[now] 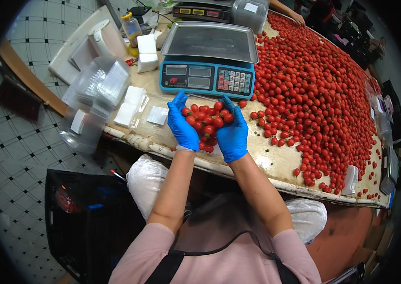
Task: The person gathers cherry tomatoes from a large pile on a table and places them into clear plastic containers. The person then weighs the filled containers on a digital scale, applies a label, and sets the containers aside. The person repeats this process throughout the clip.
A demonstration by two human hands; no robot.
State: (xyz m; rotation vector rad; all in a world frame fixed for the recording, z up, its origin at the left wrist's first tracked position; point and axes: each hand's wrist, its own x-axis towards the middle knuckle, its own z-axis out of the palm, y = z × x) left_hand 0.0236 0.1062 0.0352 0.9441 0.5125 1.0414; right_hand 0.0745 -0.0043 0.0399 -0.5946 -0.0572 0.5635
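Note:
My left hand (182,122) and my right hand (234,129), both in blue gloves, are cupped around a heap of red cherry tomatoes (207,120). Under the heap, the rim of a clear plastic tray (200,96) shows in part; the tomatoes and my hands hide most of it. Just beyond my fingertips stands a blue digital scale (207,80) with a bare metal pan (209,41). To the left of my left hand, a white square pad (158,115) lies in another clear plastic container (143,124).
A large pile of cherry tomatoes (314,96) spreads over the table's right side. At left are stacked clear containers (97,85), white pad stacks (129,106) and a yellow-lidded jar (131,30). Another person's hand (297,17) reaches in at the far edge. A black crate (90,227) stands below.

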